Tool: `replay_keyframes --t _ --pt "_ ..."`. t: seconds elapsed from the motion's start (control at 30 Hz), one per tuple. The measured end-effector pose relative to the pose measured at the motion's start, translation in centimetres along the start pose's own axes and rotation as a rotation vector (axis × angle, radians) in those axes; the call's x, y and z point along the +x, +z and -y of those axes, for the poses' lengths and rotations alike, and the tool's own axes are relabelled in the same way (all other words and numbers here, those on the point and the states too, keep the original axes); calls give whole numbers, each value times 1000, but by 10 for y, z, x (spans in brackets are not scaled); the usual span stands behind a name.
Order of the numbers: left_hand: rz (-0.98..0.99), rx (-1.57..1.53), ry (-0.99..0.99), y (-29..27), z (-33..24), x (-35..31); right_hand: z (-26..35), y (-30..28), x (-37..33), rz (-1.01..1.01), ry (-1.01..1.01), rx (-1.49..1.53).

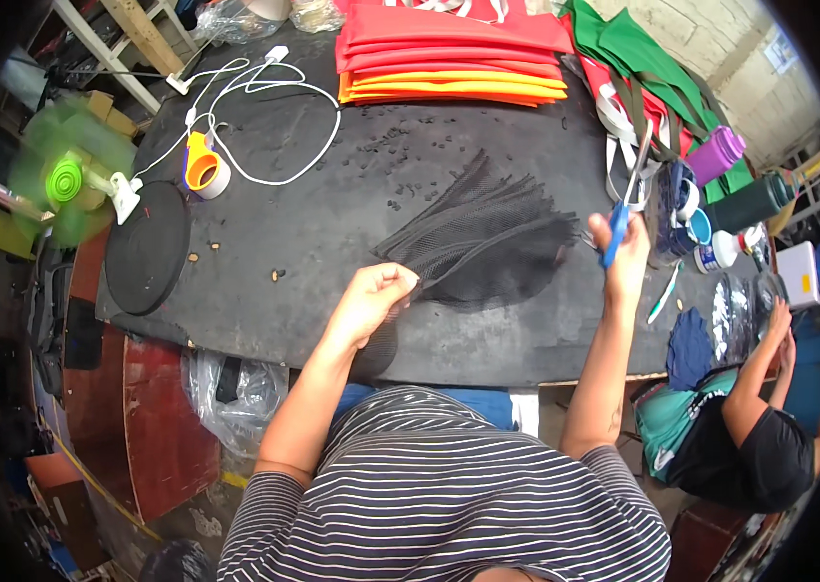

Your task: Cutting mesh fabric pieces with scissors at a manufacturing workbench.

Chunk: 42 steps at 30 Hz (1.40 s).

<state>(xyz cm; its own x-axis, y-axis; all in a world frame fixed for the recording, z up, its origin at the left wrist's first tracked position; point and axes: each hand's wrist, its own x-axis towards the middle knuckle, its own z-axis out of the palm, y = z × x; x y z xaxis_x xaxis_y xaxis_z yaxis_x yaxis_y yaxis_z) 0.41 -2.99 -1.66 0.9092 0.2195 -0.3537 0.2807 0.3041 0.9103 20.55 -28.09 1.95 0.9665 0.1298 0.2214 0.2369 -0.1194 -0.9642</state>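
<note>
Black mesh fabric (502, 252) lies spread and bunched across the middle of the dark table (293, 223), with a part of it hanging over the near edge. At its near left side, my left hand (383, 296) pinches the mesh between thumb and fingers. My right hand (626, 247) is raised to the right of the fabric, closed around the blue handles of a pair of scissors (615, 233). Their metal blades point away from me, apart from the mesh. Small black scraps (405, 150) are scattered beyond the fabric.
Folded red and orange bags (453, 63) are stacked at the back. A white cable (264, 179), tape dispenser (204, 170), round black disc (148, 247) and green fan (65, 181) are leftward. Rightward are bottles (717, 254), a toothbrush (664, 294) and a co-worker (749, 427).
</note>
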Motion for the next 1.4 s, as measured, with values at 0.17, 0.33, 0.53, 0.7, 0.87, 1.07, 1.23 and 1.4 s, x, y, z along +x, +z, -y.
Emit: replay_keyframes --t 0.17,0.33,0.53,0.7,0.87,1.07,1.23,1.4 --pt "-123 246 247 8 -5 -3 9 13 -95 675 416 249" --pt "-158 503 433 10 2 1 -8 14 -146 935 679 498" --pt "-265 423 306 13 5 8 -6 20 -157 962 803 348" --pt "-134 137 144 6 3 12 -5 31 -158 890 804 401" --pt "-78 24 67 6 -1 10 -7 38 -156 894 767 483" --pt "-62 18 14 12 -13 3 -7 46 -151 893 702 482" --pt "-28 3 -2 10 -15 2 -9 49 -149 882 699 469" --pt "-14 18 24 10 -15 0 -8 50 -151 857 713 436"
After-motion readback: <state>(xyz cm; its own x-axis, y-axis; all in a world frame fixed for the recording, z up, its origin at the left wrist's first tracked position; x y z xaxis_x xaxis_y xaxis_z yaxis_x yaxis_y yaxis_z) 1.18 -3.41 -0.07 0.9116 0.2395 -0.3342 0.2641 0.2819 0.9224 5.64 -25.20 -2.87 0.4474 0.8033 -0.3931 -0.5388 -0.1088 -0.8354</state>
